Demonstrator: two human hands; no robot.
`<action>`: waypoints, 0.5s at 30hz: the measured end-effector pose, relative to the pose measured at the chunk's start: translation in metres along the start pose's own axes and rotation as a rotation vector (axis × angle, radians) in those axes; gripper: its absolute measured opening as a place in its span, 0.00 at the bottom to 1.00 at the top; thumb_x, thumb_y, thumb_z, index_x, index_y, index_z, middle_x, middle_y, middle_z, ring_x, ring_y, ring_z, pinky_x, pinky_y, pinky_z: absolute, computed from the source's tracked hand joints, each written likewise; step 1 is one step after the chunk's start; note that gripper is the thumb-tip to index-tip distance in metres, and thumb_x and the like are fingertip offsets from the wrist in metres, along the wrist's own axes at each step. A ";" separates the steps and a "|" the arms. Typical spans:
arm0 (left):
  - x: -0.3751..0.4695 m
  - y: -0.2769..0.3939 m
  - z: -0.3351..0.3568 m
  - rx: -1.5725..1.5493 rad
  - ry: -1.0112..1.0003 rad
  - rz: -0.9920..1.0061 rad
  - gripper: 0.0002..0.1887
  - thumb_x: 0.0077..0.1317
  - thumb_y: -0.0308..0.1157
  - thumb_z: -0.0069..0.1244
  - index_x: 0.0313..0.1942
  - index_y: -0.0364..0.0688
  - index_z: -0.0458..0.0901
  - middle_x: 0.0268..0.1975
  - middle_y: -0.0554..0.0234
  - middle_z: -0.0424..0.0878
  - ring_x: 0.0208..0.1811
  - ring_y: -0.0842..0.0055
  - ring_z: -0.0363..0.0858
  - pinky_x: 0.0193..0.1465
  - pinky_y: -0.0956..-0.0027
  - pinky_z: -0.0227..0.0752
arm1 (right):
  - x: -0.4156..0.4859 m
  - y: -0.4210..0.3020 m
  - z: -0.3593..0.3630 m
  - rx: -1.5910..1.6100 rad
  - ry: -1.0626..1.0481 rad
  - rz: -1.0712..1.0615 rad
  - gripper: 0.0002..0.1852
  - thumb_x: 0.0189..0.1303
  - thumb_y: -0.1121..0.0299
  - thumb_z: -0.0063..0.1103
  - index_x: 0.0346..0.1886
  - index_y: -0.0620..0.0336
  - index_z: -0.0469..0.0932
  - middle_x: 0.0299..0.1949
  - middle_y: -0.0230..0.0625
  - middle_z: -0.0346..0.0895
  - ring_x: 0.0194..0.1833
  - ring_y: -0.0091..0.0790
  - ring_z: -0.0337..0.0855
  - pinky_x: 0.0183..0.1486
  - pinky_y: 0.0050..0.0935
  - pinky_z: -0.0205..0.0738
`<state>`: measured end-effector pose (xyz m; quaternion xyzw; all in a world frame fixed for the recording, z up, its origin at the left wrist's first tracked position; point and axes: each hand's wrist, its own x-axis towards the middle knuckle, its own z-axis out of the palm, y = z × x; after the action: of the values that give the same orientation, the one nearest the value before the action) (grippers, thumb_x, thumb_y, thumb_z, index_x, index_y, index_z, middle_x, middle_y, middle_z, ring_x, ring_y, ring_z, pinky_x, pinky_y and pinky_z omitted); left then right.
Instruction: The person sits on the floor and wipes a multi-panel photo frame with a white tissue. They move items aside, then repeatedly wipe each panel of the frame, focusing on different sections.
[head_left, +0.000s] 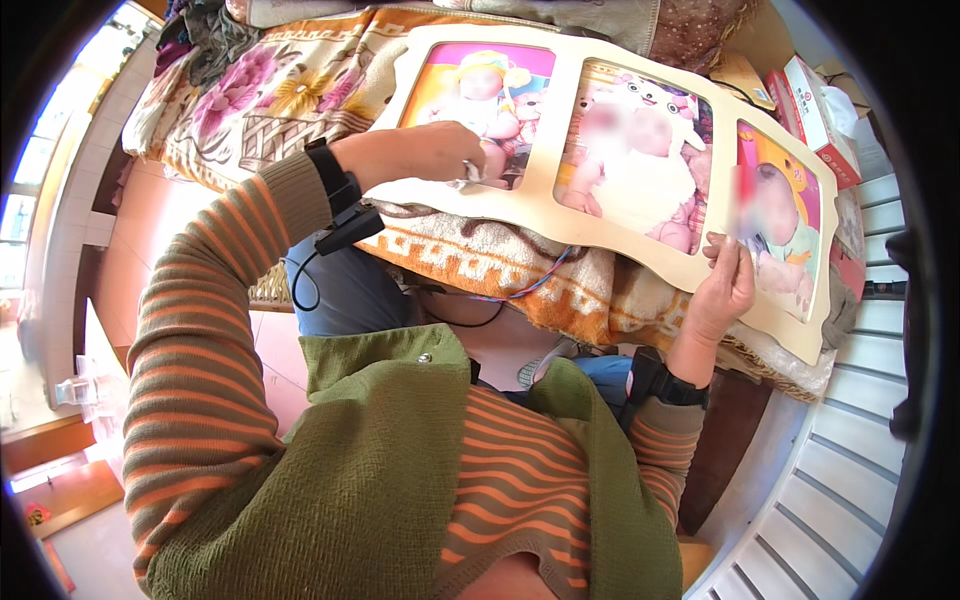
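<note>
A cream picture frame (541, 142) with a wavy outline and three openings lies tilted across the bed-like surface before me. Each opening shows a photo of a small child; the middle photo (637, 157) includes a white animal-shaped hood. Over the lower part of the left photo (517, 82), my left hand (431, 154) pinches a small crumpled white wipe (470, 176). My right hand (721, 281) is at the frame's lower edge, between the middle photo and the right photo (784, 217). Its fingers are bent together against the frame; whether they grip the edge is unclear.
A floral fleece blanket (300, 97) lies under the frame. Dark clothing (217, 45) is heaped at the far left. Boxes (821, 112) stand at the right beside white slats (862, 420). A twisted coloured cable (536, 285) hangs below the frame.
</note>
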<state>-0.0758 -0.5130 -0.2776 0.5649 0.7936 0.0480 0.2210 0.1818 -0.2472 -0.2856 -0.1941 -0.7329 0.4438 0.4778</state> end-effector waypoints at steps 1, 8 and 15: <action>-0.006 -0.008 0.001 -0.037 -0.002 -0.024 0.14 0.53 0.25 0.48 0.40 0.42 0.84 0.38 0.54 0.80 0.44 0.61 0.78 0.48 0.62 0.70 | 0.000 0.001 -0.001 -0.005 -0.007 -0.019 0.11 0.66 0.71 0.50 0.30 0.68 0.77 0.26 0.30 0.77 0.28 0.20 0.72 0.34 0.20 0.67; -0.048 -0.056 -0.003 0.098 -0.112 -0.224 0.12 0.53 0.25 0.48 0.37 0.41 0.85 0.37 0.54 0.81 0.41 0.61 0.80 0.46 0.63 0.71 | 0.000 0.001 -0.002 -0.005 -0.020 -0.003 0.12 0.67 0.72 0.49 0.29 0.68 0.77 0.25 0.30 0.76 0.29 0.20 0.72 0.35 0.21 0.67; -0.046 -0.064 -0.016 0.233 -0.283 -0.234 0.14 0.49 0.27 0.51 0.38 0.39 0.85 0.33 0.51 0.82 0.36 0.61 0.81 0.42 0.61 0.72 | 0.000 0.000 -0.002 -0.013 -0.018 0.008 0.13 0.66 0.69 0.51 0.29 0.68 0.77 0.23 0.29 0.73 0.28 0.20 0.71 0.35 0.21 0.65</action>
<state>-0.1266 -0.5751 -0.2704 0.4918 0.8150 -0.1498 0.2673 0.1833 -0.2462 -0.2848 -0.1958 -0.7393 0.4428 0.4680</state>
